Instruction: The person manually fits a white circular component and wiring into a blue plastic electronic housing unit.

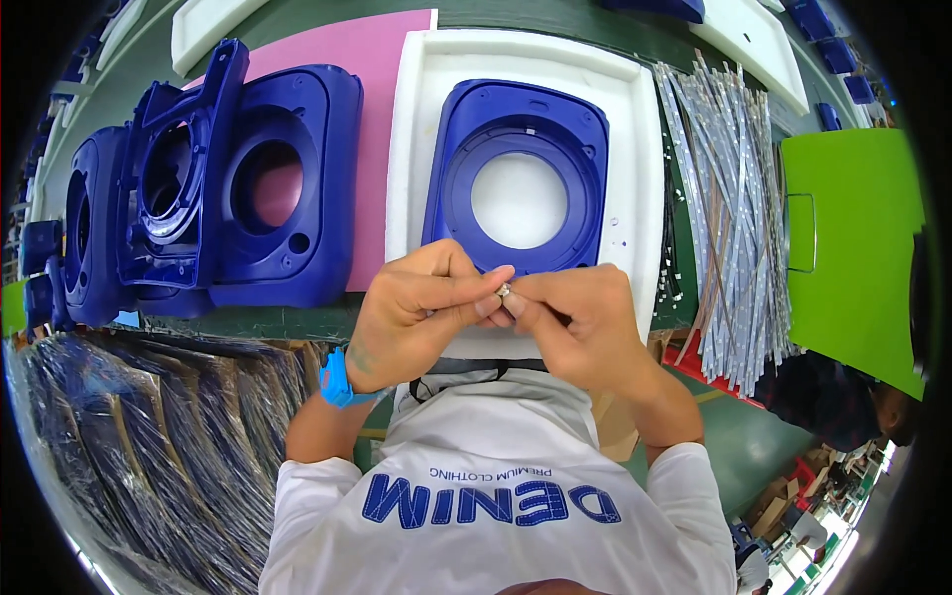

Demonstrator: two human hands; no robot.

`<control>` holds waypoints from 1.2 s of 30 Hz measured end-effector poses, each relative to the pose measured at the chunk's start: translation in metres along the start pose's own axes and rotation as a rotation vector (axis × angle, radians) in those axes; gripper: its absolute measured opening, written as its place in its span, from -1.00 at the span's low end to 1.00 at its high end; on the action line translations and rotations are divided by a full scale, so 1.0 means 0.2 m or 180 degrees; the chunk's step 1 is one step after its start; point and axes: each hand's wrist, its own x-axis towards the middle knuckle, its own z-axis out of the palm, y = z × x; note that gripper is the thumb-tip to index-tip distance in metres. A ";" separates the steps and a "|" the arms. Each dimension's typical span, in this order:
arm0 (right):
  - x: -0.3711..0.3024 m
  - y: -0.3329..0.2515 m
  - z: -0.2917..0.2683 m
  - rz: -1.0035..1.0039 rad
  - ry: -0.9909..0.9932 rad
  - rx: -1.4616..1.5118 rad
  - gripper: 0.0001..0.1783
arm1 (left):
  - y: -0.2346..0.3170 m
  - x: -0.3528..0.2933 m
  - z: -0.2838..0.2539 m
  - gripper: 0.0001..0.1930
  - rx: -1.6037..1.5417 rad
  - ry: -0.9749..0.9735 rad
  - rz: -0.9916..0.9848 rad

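Near the centre of the frame I am seeing the left hand (421, 302) and the right hand (585, 322) meeting at the fingertips, both pinching closed on a small silvery piece (504, 292) that is showing too little for me to name. Just above them, I am viewing a blue housing (585, 198) lying in a white tray (635, 188), its lower edge passing behind the fingers, while a bundle of pale strips (729, 228) is lying toward the upper right, beside a green panel (853, 248).
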 end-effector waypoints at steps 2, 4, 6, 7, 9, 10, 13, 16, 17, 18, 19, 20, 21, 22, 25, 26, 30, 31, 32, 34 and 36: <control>-0.02 -0.01 0.01 -0.0315 0.0073 -0.0592 -0.89 | -0.01 0.00 0.00 -0.63 -0.0040 -0.0002 0.0013; -0.03 0.00 0.01 -0.0615 0.0147 -0.1177 -0.89 | -0.01 -0.01 0.02 -0.62 0.0458 0.0018 0.0271; -0.01 0.03 0.00 -0.0121 0.0066 -0.0134 -0.92 | -0.02 -0.01 0.02 -0.62 0.0358 0.0028 0.0253; 0.00 0.02 -0.01 -0.0115 0.0069 -0.0136 -0.92 | -0.02 0.00 0.01 -0.61 0.0265 0.0037 0.0248; 0.00 0.01 -0.03 0.0809 -0.0181 0.0584 -0.93 | -0.03 0.00 0.00 -0.62 0.0114 0.0006 0.0232; 0.01 0.01 -0.03 0.0820 -0.0183 0.0584 -0.93 | -0.04 0.00 0.00 -0.62 -0.0031 -0.0020 0.0220; 0.03 0.01 -0.04 0.0546 -0.0139 0.0431 -0.90 | -0.03 0.02 -0.02 -0.64 -0.0105 -0.0053 0.0101; 0.05 -0.03 -0.08 0.0383 -0.0407 0.0087 -0.83 | 0.00 0.00 0.01 -0.68 -0.0498 0.0251 -0.0197; 0.06 -0.04 -0.08 -0.0303 -0.0337 -0.0959 -0.68 | -0.01 -0.01 0.00 -0.68 -0.0493 0.0259 -0.0195; 0.07 -0.05 -0.09 -0.0991 -0.0240 -0.2014 -0.53 | -0.02 -0.02 -0.01 -0.70 -0.0568 0.0622 -0.0088; 0.04 -0.04 -0.10 -0.0649 -0.0582 -0.1900 -0.31 | -0.05 -0.03 -0.03 -0.71 -0.0643 0.0983 0.0020; 0.02 -0.02 -0.08 -0.0653 -0.0571 -0.1910 -0.31 | -0.08 -0.04 -0.04 -0.71 -0.0642 0.0973 0.0032; -0.01 0.01 -0.06 -0.0704 -0.0582 -0.2112 -0.36 | -0.13 -0.06 -0.05 -0.72 -0.0561 0.1155 0.0153; -0.04 0.06 -0.05 -0.0753 -0.0596 -0.2308 -0.41 | -0.14 -0.07 -0.04 -0.72 -0.0477 0.1338 0.0269; -0.04 0.10 -0.08 -0.0831 -0.0740 -0.2435 -0.26 | -0.14 -0.07 -0.02 -0.73 -0.0242 0.1399 0.0297; -0.04 0.08 -0.10 -0.0769 -0.0889 -0.2327 -0.29 | -0.14 -0.07 -0.02 -0.72 -0.0139 0.1374 0.0276; -0.05 0.05 -0.21 -0.0885 -0.1074 -0.2237 -0.53 | -0.13 -0.09 -0.02 -0.72 -0.0281 0.1260 0.0252; -0.06 0.07 -0.22 -0.0916 -0.1012 -0.2010 -0.54 | -0.11 -0.10 -0.01 -0.71 -0.0125 0.1120 0.0190; -0.08 0.09 -0.22 -0.0948 -0.0951 -0.1782 -0.55 | -0.09 -0.09 0.00 -0.71 0.0032 0.0980 0.0128; -0.09 0.15 -0.27 -0.1213 -0.0853 -0.1781 -0.58 | -0.06 -0.07 0.01 -0.70 0.0108 0.0977 0.0169; -0.07 0.15 -0.29 -0.1482 -0.0759 -0.1762 -0.61 | -0.01 -0.05 0.01 -0.68 0.0253 0.0899 0.0212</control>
